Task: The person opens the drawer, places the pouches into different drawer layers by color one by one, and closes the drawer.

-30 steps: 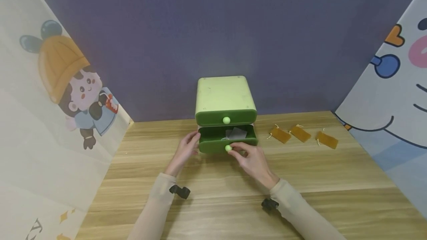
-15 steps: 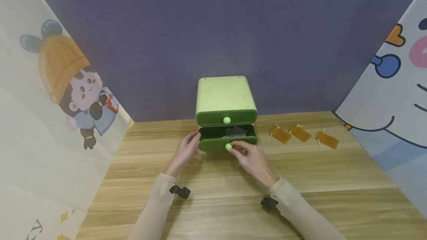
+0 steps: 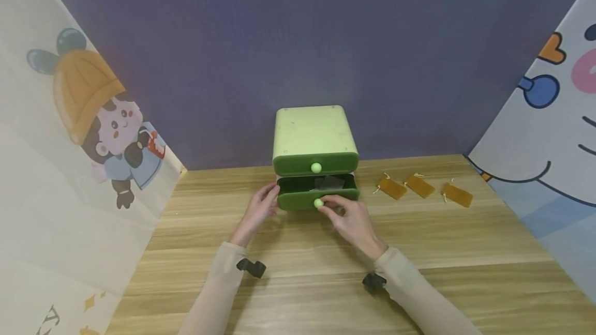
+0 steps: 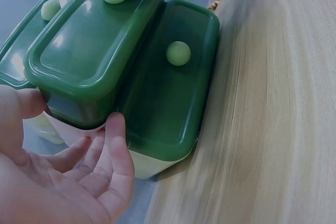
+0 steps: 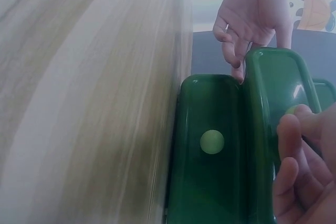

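Note:
A small pale-green cabinet with dark green drawers stands against the back wall. Its middle drawer is pulled partway out, and flat greyish pieces lie inside. My right hand pinches that drawer's round light-green knob between thumb and fingers. At the cabinet's left side is my left hand, its fingers loosely extended around the drawer's corner. In the left wrist view, fingertips rest right at the gap between the middle drawer and the bottom drawer, which is pushed in.
Three orange-brown pouches with pale drawstrings lie in a row on the wooden table, right of the cabinet. A dark blue wall rises behind, and panels with cartoon prints flank the table on both sides.
The middle drawer has slid slightly inward, and my right hand has moved with its knob. My left hand has stayed in place at the cabinet's left side.

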### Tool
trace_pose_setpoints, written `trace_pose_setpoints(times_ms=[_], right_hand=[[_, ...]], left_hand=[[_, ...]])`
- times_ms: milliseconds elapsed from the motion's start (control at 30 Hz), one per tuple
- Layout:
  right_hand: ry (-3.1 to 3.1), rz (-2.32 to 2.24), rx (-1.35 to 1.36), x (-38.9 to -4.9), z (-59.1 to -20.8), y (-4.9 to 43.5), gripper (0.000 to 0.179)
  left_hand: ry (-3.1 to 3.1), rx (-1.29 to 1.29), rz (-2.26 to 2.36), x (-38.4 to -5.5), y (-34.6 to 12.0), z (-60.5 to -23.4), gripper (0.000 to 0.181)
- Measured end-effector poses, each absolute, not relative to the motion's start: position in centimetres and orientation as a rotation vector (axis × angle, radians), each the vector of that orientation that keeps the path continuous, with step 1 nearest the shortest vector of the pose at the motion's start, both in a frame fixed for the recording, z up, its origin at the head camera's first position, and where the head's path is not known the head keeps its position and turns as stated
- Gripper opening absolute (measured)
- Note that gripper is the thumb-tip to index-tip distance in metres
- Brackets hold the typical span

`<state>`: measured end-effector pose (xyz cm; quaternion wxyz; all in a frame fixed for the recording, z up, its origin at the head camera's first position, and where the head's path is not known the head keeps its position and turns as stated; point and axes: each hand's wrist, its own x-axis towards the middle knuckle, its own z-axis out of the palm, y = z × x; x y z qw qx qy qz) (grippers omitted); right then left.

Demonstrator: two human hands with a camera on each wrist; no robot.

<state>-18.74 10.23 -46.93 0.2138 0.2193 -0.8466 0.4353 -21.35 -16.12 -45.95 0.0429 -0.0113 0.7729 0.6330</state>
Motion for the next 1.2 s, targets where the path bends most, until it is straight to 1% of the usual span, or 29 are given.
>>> trace_pose_setpoints(times_ms=[367,667,1200], right_hand=[[-2.355,1.235,0.596,-18.96,-46.87,10.15,0.022],[-2.393,1.401,0.547,-18.89,-46.70,10.04,0.022],[-2.413,1.482,0.480,-19.33,-46.64,9.65,0.025]], left_hand=[[2.375,-0.034,1.938,-21.37,-16.08,-46.03,0.064],[2.349,-0.055,1.964,-21.37,-16.05,-46.12,0.063],[2.345,-0.031,1.968,-21.28,-16.00,-46.10,0.064]])
